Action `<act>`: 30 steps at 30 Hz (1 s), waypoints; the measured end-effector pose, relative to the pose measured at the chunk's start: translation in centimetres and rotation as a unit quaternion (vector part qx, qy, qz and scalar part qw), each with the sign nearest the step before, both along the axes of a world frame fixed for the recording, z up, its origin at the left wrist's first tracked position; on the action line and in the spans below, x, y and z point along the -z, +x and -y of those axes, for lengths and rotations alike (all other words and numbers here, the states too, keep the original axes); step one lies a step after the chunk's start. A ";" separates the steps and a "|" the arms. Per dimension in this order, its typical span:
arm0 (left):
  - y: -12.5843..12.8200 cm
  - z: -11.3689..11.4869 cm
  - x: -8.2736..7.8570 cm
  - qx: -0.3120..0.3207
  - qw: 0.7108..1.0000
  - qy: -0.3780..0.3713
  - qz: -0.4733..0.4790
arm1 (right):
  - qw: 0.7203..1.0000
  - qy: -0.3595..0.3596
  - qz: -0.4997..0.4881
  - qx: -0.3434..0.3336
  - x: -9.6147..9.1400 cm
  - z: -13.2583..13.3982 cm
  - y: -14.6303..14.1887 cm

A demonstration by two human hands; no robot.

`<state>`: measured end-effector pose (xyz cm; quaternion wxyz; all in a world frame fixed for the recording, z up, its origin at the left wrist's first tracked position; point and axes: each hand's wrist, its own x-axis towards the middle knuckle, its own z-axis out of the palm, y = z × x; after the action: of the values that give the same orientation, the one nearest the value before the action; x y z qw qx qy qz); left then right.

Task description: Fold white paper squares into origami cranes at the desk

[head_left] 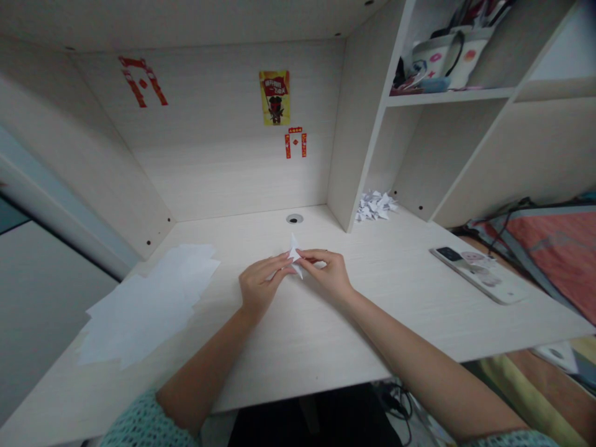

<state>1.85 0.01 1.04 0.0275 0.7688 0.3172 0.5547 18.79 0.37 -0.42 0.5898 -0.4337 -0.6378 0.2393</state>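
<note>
Between my two hands, above the middle of the desk (pixel 298 347), is a small piece of folded white paper (pixel 293 253) with pointed ends above and below. My left hand (pixel 261 280) pinches its left side between thumb and fingers. On the other side, the thumb and fingers of my right hand (pixel 329 271) are closed on its right part. The fingertips hide some of the folds. To the left of my left hand lies a spread stack of white paper sheets (pixel 153 298).
Many small folded paper pieces (pixel 376 205) are heaped in the lower shelf opening. A phone (pixel 479 273) lies on the right of the desk. Mugs (pixel 437 59) stand on the upper shelf. A cable hole (pixel 295 218) sits near the back panel, which bears stickers (pixel 274 98).
</note>
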 end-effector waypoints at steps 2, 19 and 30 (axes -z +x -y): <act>0.0 0.0 -0.1 0.004 1.000 -0.003 0.011 | 1.000 -0.002 0.002 -0.005 -0.1 0.0 0.0; -0.1 -0.5 0.2 0.001 0.999 -0.003 -0.054 | 0.997 0.050 0.017 -0.062 -0.9 0.6 -0.2; 0.0 -0.3 0.4 -0.005 0.999 -0.038 -0.038 | 0.997 0.045 0.020 -0.066 -1.0 0.7 -0.2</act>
<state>1.84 0.35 0.68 0.0421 0.7863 0.3428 0.5123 18.59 -0.31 0.57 0.5789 -0.3686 -0.6866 0.2399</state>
